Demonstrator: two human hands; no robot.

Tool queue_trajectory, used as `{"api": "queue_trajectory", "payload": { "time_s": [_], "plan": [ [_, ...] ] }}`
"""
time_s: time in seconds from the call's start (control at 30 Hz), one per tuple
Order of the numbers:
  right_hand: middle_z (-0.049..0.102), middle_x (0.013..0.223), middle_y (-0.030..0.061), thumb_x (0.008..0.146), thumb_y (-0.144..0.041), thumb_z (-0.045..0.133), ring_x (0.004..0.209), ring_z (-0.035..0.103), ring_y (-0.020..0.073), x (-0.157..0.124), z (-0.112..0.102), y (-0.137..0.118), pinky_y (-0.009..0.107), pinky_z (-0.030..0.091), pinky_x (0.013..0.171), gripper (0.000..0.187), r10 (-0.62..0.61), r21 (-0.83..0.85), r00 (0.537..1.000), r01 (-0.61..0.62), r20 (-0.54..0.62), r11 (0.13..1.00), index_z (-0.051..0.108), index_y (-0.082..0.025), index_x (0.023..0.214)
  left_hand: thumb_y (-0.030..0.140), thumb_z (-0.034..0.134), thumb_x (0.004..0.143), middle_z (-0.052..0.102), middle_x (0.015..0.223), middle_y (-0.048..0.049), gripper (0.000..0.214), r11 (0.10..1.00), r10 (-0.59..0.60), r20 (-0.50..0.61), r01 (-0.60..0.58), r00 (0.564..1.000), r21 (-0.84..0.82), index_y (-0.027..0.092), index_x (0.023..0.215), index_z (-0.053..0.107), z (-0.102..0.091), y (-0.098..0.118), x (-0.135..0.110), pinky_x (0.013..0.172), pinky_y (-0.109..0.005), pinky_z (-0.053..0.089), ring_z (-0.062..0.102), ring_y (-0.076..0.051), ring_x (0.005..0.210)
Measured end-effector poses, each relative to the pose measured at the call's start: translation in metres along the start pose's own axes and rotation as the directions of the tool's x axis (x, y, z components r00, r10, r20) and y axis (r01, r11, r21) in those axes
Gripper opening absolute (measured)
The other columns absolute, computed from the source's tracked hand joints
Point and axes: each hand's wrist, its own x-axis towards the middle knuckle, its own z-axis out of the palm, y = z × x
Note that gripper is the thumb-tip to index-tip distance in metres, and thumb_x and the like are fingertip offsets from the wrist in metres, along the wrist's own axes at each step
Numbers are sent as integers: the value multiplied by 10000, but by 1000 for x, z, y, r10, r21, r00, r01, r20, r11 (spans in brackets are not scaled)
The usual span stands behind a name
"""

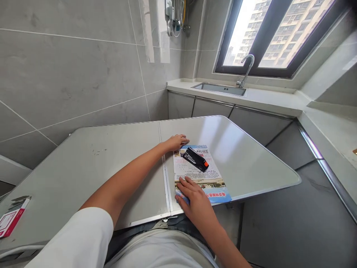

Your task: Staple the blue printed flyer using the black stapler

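A printed paper sheet [195, 173] with blue edges, pictures and small text lies flat on the folding table, across from my body. A black stapler [195, 159] with an orange tip rests on it at a slant. My left hand [177, 142] reaches to the sheet's far left corner, its fingers stretched out to the right, touching or just above the paper and tabletop. On the sheet's near left part lies my right hand [195, 197], palm down with fingers spread. Neither hand touches the stapler.
The pale folding table [134, 145] has a seam down its middle. Tiny loose bits [99, 152] lie on its left half. A white and magenta box [11, 222] sits at the far left edge. Beyond stand a counter with a sink [220, 88] and a faucet [247, 70] under a window.
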Motion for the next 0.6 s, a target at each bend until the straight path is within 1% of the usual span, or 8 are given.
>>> {"api": "queue_trajectory", "payload": {
  "time_s": [0.07, 0.13, 0.23, 0.3, 0.4, 0.47, 0.53, 0.6],
  "plan": [
    [697, 1422, 12, 974, -223, 635, 1424, 575, 341, 2, 0, 2, 585, 505, 1159, 349, -7, -10, 1000, 6, -22, 1000, 780, -308, 1280, 189, 582, 957, 690, 1331, -97, 352, 1000, 8, -3, -8, 1000, -21, 256, 1246, 773, 7, -4, 4, 1055, -338, 483, 633, -232, 1179],
    [740, 1348, -1, 979, -203, 613, 1370, 621, 343, 4, 2, 3, 600, 521, 1131, 324, -11, -7, 998, 11, -60, 1000, 812, -326, 1204, 150, 556, 947, 706, 1221, -114, 323, 1000, -12, -26, 11, 1000, -26, 199, 1158, 795, 9, -10, 1, 984, -326, 506, 646, -229, 1104],
    [776, 1267, -10, 999, -246, 600, 1337, 651, 344, 3, 5, 6, 621, 531, 1108, 297, -4, 44, 989, 10, -146, 999, 820, -355, 1165, 109, 532, 935, 692, 1103, -106, 294, 998, -62, -53, 61, 997, -9, 165, 1062, 791, 6, -19, -11, 875, -312, 516, 646, -211, 964],
    [794, 1217, -1, 1007, -292, 600, 1308, 675, 339, 1, 7, 8, 616, 548, 1091, 274, 28, 124, 980, -3, -198, 992, 823, -359, 1152, 101, 527, 942, 679, 1058, -99, 278, 995, -97, -63, 98, 993, 15, 167, 1038, 779, 2, -26, -22, 853, -304, 509, 633, -205, 930],
    [811, 1165, 20, 1001, -356, 628, 1208, 736, 328, -2, 4, 8, 581, 584, 1061, 244, 105, 281, 965, -35, -240, 959, 829, -343, 1139, 128, 494, 987, 664, 1065, -108, 282, 985, -155, -81, 160, 985, 60, 170, 1083, 756, -8, -35, -42, 886, -310, 501, 622, -213, 964],
    [811, 1165, 30, 995, -385, 647, 1169, 754, 324, -3, 2, 5, 562, 598, 1054, 240, 139, 366, 959, -41, -245, 930, 829, -337, 1144, 143, 457, 1014, 657, 1104, -116, 310, 975, -194, -101, 203, 976, 91, 177, 1140, 738, -17, -42, -58, 936, -325, 490, 612, -227, 1022],
    [807, 1178, 30, 997, -391, 651, 1179, 751, 321, -5, 1, -2, 559, 596, 1065, 238, 134, 412, 961, -23, -242, 911, 829, -340, 1147, 153, 428, 1030, 646, 1133, -126, 333, 959, -240, -127, 255, 962, 124, 186, 1183, 722, -26, -49, -77, 992, -349, 468, 595, -248, 1090],
    [803, 1190, 24, 1004, -382, 646, 1212, 736, 320, -7, 4, -9, 571, 582, 1088, 238, 105, 417, 966, 4, -238, 909, 827, -347, 1155, 174, 417, 1040, 633, 1148, -137, 337, 933, -298, -155, 322, 942, 161, 194, 1201, 713, -34, -57, -99, 1023, -379, 448, 579, -269, 1130]
  ]
}}
